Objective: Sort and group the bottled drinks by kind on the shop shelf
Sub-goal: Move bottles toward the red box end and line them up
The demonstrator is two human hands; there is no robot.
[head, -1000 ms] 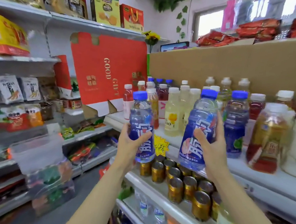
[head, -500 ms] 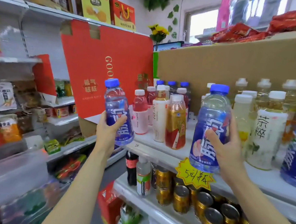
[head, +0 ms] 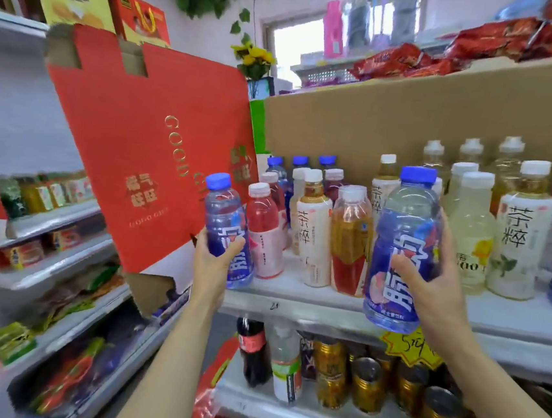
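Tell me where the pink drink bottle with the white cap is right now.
In the head view the pink bottle stands at the shelf's left end, just right of the blue-capped bottle that the left hand holds.

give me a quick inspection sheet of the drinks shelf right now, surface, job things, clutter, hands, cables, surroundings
surface: white metal shop shelf, crowded with standing bottles.
job's things: two clear plastic bottles with blue caps and blue labels, one in each hand, left bottle at the shelf's left end, right bottle in front of the shelf edge; three more blue-capped bottles at the back; white-labelled tea bottles; red drink bottle.
clutter: yellow starburst price tag on the shelf edge.
hands: left hand grips the left bottle; right hand grips the right bottle.
cables: nothing seen.
surroundings: large red gift carton on the left; gold cans on the shelf below.
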